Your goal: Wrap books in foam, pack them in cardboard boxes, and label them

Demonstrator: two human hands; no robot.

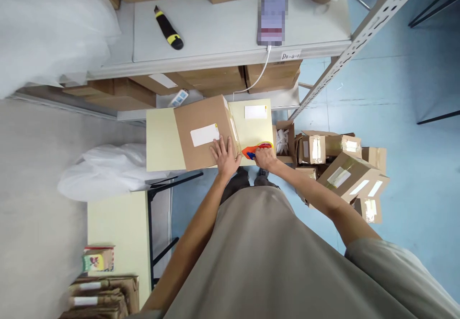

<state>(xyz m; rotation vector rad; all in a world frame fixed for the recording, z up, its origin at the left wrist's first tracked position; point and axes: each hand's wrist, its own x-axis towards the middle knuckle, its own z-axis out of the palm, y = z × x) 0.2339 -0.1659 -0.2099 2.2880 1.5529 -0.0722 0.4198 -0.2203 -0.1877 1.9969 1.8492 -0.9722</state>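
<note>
Carton [203,117] beneath left fingers [223,146] — tape dispenser [253,149] within right fingers [260,155]

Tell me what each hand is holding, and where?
The right hand grips an orange and blue plastic tape dispenser by its near side; the hand hides the exact spot. The left hand holds nothing, resting on the brown cardboard box.

Left hand [226,158] on 1 cardboard box [200,116], right hand [265,157] around an orange tape dispenser [250,151] just beside it
</note>
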